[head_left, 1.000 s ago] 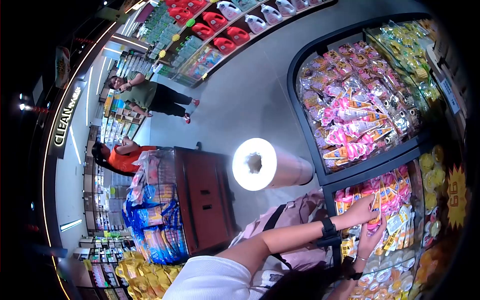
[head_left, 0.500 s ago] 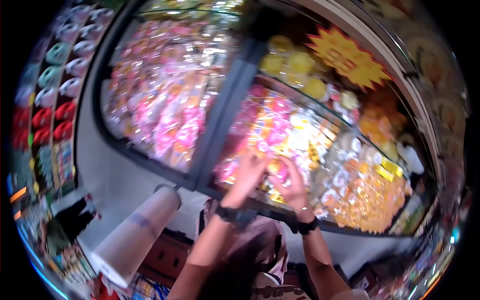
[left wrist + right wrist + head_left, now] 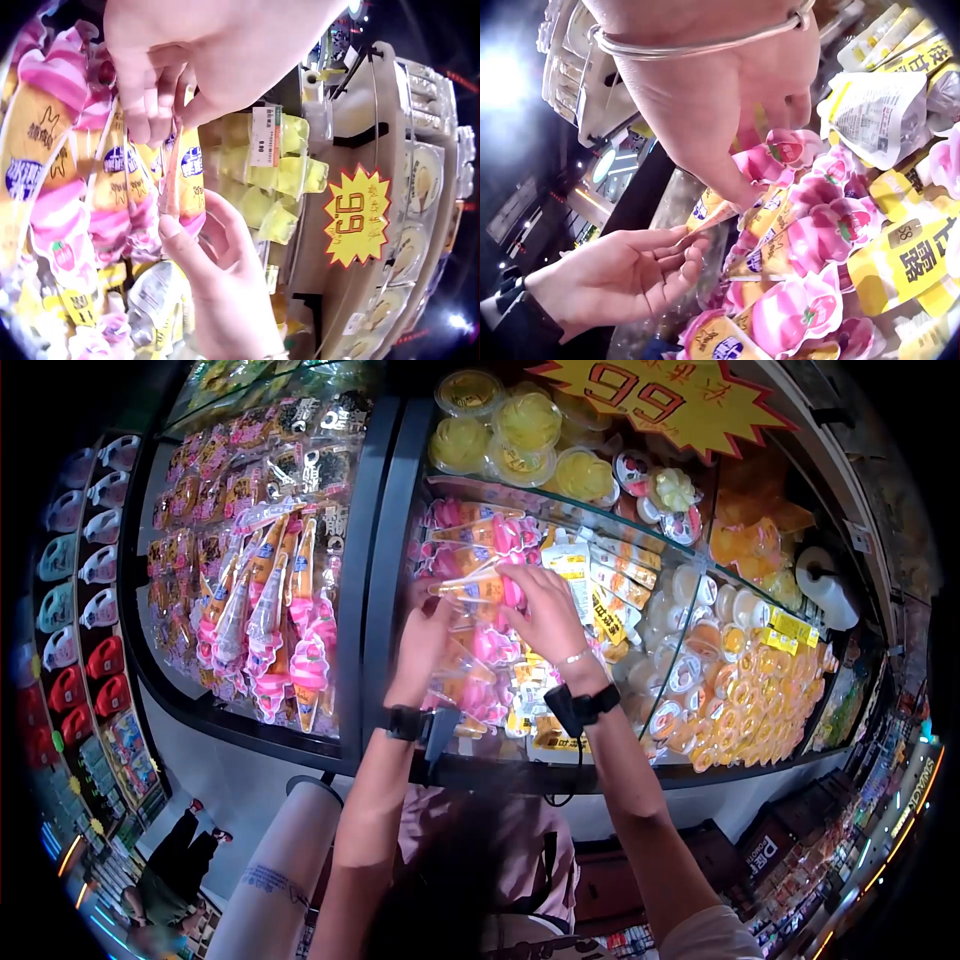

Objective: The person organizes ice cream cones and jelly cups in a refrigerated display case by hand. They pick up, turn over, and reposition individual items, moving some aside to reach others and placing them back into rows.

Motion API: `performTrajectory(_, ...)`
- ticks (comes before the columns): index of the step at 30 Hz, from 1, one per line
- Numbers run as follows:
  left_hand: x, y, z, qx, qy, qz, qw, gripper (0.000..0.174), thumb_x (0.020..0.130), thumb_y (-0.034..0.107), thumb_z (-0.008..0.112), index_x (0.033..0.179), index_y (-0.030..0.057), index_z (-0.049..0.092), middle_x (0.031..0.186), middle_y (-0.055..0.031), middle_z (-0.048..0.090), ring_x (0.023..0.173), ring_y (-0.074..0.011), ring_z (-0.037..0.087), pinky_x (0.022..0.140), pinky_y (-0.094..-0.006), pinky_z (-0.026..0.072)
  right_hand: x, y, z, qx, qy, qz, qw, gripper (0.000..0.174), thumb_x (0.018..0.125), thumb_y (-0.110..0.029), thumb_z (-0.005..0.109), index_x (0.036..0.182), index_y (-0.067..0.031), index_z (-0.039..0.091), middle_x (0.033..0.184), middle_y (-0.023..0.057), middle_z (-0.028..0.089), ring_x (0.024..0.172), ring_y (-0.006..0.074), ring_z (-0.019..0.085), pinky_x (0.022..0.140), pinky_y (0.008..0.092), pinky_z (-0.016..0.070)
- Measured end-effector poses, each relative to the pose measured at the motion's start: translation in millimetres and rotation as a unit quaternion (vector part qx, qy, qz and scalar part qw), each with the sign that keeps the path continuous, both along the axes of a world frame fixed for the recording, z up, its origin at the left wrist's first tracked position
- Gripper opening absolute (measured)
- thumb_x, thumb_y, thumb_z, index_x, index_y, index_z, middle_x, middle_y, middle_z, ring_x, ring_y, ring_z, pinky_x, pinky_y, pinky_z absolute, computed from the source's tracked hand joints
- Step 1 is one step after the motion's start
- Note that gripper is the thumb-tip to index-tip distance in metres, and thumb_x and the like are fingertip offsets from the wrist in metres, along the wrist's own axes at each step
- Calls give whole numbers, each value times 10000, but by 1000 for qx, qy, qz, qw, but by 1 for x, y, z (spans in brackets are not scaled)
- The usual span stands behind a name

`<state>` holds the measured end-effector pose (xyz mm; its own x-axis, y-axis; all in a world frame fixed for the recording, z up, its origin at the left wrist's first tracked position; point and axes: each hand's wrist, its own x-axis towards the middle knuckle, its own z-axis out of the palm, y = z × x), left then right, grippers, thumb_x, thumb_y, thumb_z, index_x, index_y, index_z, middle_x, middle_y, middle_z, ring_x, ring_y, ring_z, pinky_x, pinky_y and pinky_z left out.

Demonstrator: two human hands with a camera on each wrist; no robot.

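Observation:
Both hands hold an ice-cream-cone-shaped packet (image 3: 478,588), orange with a pink swirled top, above a pile of similar packets (image 3: 45,127). My left hand (image 3: 424,645) pinches its narrow orange tip between thumb and fingers. At the pink end, my right hand (image 3: 548,618) grips the packet with the thumb on its near side. The right wrist view shows the packet's orange part (image 3: 707,210) stretched between the two hands, and the right palm covers some of the pink top. White-and-yellow pouches (image 3: 575,575) lie just right of the pile.
A black divider (image 3: 385,560) separates this bin from a left one with more cone packets (image 3: 268,620). Cup jellies (image 3: 740,700) fill the right section behind glass. A yellow starburst price sign (image 3: 660,400) stands at the back. Near the bin's front-left edge is a large plastic roll (image 3: 275,870).
The head view has swung from the aisle round to face the bins. Both hands have risen over the pile with the cone packet held between them, its tip now toward the left hand.

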<state>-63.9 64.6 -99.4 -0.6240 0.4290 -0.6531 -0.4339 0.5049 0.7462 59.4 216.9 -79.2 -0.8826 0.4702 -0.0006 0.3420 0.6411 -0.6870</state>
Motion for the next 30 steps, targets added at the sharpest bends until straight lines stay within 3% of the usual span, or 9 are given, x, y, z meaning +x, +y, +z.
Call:
performTrajectory(1, 0, 0, -5, 63, 26, 1, 998, 256, 977, 192, 574, 1102, -30, 604, 929, -122, 658, 855, -152, 631, 776, -275, 489, -6, 3, -4, 7, -7, 4, 1000, 504, 741, -63, 716, 1226, -77, 577, 1134, 106, 619, 1090, 323, 550, 963, 416, 423)
performTrajectory(5, 1, 3, -22, -127, 66, -90, 986, 443, 958, 349, 587, 1148, -51, 594, 1057, -223, 669, 1022, -278, 656, 901, -354, 475, -14, 7, -30, 42, 0, 20, 999, 489, 742, -49, 701, 1216, -77, 584, 1141, 102, 608, 1096, 312, 537, 960, 405, 435)
performTrajectory(9, 6, -3, -19, 13, 67, 15, 998, 346, 973, 267, 568, 1114, -45, 621, 980, -128, 675, 952, -185, 631, 872, -296, 465, -13, 10, -26, 61, 9, 33, 998, 505, 746, -55, 693, 1236, -79, 575, 1162, 108, 598, 1099, 308, 532, 967, 407, 433)
performTrajectory(13, 5, 2, 11, -33, 37, 3, 999, 273, 985, 210, 570, 1075, -46, 605, 923, -56, 646, 878, -105, 576, 824, -269, 453, -15, 18, 10, 17, 13, 18, 1000, 532, 749, -54, 683, 1263, -96, 553, 1164, 108, 589, 1101, 329, 528, 986, 405, 421)
performTrajectory(16, -1, -2, 15, 70, 64, -109, 990, 180, 1006, 156, 535, 1024, -17, 581, 874, -42, 626, 832, -88, 562, 811, -261, 455, -17, 25, 24, -63, 43, -7, 997, 593, 730, -13, 682, 1293, -109, 520, 1254, 135, 515, 1145, 364, 514, 1032, 412, 400)
performTrajectory(19, 6, 1, 10, 187, -97, -54, 976, 98, 1013, 114, 512, 1005, 25, 554, 844, -29, 608, 803, -81, 559, 794, -253, 461, -24, 25, 19, -99, 94, -68, 988, 732, 718, 50, 724, 1359, -94, 401, 1378, 178, 358, 1236, 365, 485, 1070, 392, 399)
performTrajectory(22, 22, 9, 22, 196, -147, 17, 969, 68, 1011, 77, 496, 1045, 35, 536, 852, -31, 616, 799, -96, 573, 788, -250, 470, -31, 2, -10, -436, 186, -227, 851, 765, 753, 4, 774, 1368, -44, 321, 1354, 157, 396, 1240, 278, 486, 1031, 353, 439)
performTrajectory(27, 48, 10, 7, 183, -68, -56, 979, 91, 993, 80, 538, 1067, 28, 533, 831, -21, 632, 770, -82, 591, 737, -248, 480, -34, -13, -19, -601, 170, -300, 721, 691, 792, 3, 767, 1338, 9, 344, 1291, 169, 484, 1169, 220, 535, 957, 317, 488)
performTrajectory(30, 52, 13, 8, 140, -88, -74, 983, 189, 972, 96, 571, 1133, 17, 511, 866, -54, 645, 797, -135, 616, 747, -268, 489, -41, -9, -9, -531, 75, -172, 826, 567, 818, -3, 745, 1291, 0, 433, 1217, 149, 555, 1119, 197, 566, 921, 305, 500)
